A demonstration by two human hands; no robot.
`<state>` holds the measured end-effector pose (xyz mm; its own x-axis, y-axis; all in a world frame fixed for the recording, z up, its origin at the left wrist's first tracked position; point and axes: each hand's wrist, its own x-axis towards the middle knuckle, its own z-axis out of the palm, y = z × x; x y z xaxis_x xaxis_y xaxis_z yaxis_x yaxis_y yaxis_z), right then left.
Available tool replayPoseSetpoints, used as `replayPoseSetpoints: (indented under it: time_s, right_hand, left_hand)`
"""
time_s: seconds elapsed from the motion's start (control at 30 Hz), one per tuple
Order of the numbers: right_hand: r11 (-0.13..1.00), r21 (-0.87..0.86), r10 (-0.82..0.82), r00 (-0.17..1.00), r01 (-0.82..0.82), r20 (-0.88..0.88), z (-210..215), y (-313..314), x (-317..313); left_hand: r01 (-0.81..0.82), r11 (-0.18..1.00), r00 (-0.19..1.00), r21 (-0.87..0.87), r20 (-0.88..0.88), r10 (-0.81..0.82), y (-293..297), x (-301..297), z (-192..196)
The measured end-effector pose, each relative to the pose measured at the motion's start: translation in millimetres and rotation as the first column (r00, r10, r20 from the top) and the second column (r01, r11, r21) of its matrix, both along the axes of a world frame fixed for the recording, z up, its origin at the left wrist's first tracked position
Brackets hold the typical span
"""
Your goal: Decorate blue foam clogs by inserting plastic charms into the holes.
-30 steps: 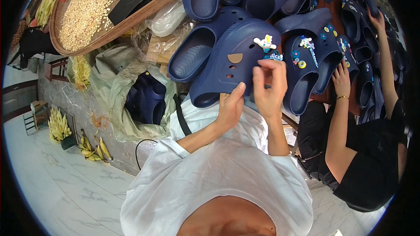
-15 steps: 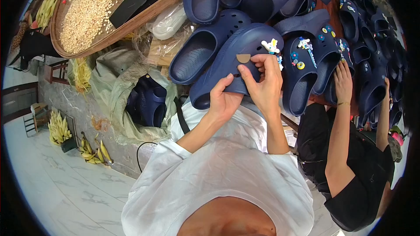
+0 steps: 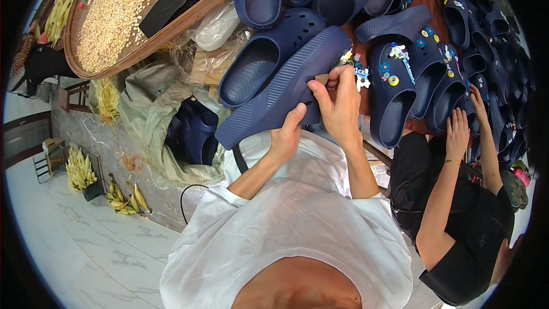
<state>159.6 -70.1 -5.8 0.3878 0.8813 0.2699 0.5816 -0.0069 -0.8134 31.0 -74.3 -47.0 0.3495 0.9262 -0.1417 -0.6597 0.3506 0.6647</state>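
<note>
A navy blue clog [image 3: 269, 88] lies tilted on its side before me, its ribbed sole edge turned up. My left hand [image 3: 287, 133] grips it near its opening, thumb on the outside. Between thumb and fingers of my right hand [image 3: 341, 106], against the clog's upper, is a small flat tan piece [image 3: 322, 79]. Colourful charms [image 3: 360, 73] show just beyond my right fingers. Behind the held clog sits a plain navy clog [image 3: 253, 68]. Another clog, decorated with charms [image 3: 393, 88], stands to the right. My fingers hide part of the held clog's front.
Many navy clogs [image 3: 497, 68] crowd the reddish table at the right, where a co-worker's hands [image 3: 457, 134] touch one. At the left are a woven tray [image 3: 154, 37] of pale kernels with a black phone [image 3: 167, 7], an open sack [image 3: 137, 117] holding clogs, and corn cobs [image 3: 80, 169] on the floor.
The held clog has rolled so its sole edge faces up, and its heel has swung left. The tan piece now shows edge-on. The co-worker's hands have shifted to another clog.
</note>
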Motion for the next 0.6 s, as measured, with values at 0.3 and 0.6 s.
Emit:
replayPoseSetpoints:
  time_s: [0.3, 0.6]
  right_hand:
    - [0.986, 0.165, -0.063, 0.943, 0.008, 0.328, -16.9, 5.8, 0.0]
    - [0.989, 0.145, -0.056, 0.926, 0.001, 0.374, -18.5, 9.9, 1.0]
  left_hand:
    - [0.001, 1.000, 1.000, -0.030, 0.002, -0.001, 2.1, 0.8, -1.1]
    - [0.032, 0.989, 0.999, -0.143, 0.045, -0.026, 1.5, -1.4, 5.0]
